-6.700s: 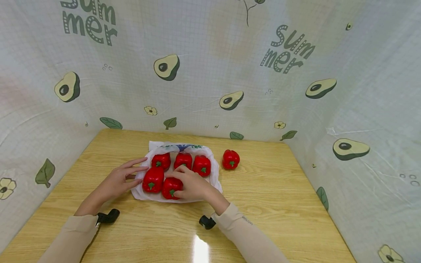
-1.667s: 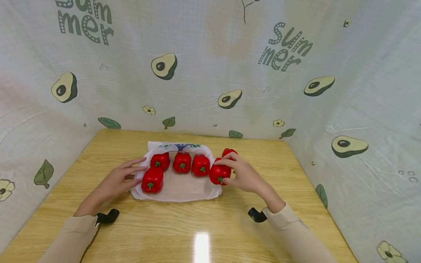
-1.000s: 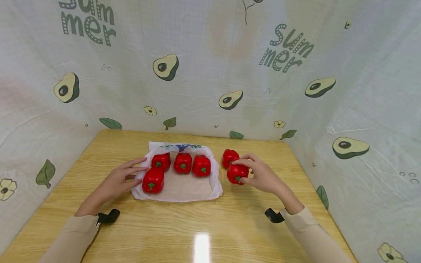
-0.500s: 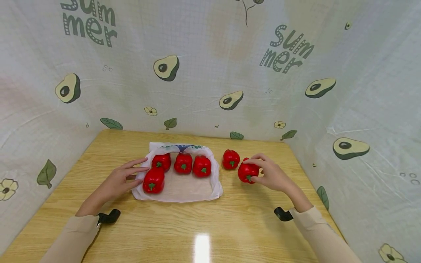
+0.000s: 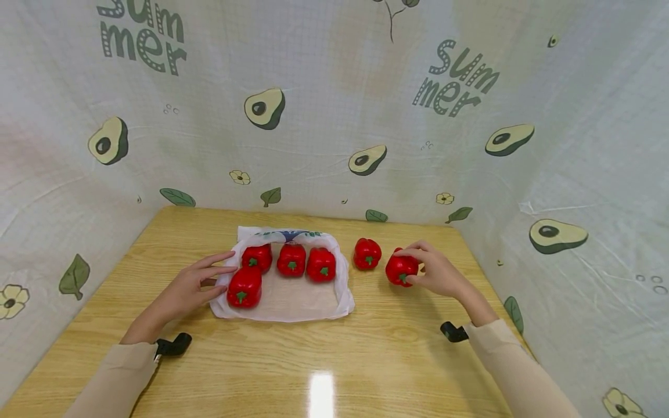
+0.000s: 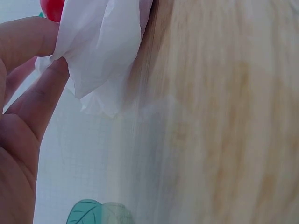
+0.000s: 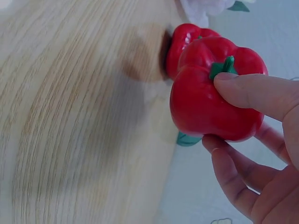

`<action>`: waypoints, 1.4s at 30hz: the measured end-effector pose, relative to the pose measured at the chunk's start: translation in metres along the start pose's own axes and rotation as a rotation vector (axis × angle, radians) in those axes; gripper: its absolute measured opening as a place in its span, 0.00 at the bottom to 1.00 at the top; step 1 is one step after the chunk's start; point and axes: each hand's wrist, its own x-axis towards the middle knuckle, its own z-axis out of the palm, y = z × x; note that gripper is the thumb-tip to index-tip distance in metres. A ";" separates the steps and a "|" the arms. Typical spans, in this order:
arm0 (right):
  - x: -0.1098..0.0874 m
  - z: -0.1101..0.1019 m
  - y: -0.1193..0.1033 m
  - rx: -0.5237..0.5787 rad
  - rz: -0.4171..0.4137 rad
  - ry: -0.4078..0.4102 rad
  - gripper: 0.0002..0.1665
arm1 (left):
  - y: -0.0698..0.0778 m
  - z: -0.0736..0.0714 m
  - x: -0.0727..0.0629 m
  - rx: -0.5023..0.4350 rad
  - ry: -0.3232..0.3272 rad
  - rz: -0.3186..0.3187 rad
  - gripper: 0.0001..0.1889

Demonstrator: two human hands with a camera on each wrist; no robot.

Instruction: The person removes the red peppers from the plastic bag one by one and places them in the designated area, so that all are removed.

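Observation:
My right hand (image 5: pixel 436 271) holds a red bell pepper (image 5: pixel 403 269) with a green stem at the right of the table. In the right wrist view the thumb presses by the stem of this bell pepper (image 7: pixel 215 105), fingers on its far side. Just left of it stands another red bell pepper (image 5: pixel 367 254). Several more, among them a near-left bell pepper (image 5: pixel 244 288), sit inside a white plastic bag (image 5: pixel 298 312) with rolled-down sides. My left hand (image 5: pixel 180 290) rests its spread fingers against the bag's left side. The left wrist view shows fingertips touching the white plastic (image 6: pixel 103 51).
The wooden table (image 5: pixel 261 366) carries everything. A pale cloth (image 5: pixel 324 116) printed with avocados and leaves hangs at the back and both sides. A black wrist device (image 5: pixel 175 345) sits on each forearm.
My right hand has taken the front bell pepper out of the bag and carried it right, past the other bell pepper on the table. My left hand has stayed at the bag's left side.

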 end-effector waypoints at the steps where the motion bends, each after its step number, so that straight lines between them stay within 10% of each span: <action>1: 0.001 0.000 0.002 -0.001 0.004 0.000 0.34 | 0.000 0.000 0.000 0.006 0.003 0.002 0.28; 42: 0.038 0.004 0.043 0.067 0.059 -0.103 0.33 | -0.003 0.002 0.000 -0.030 0.001 0.006 0.29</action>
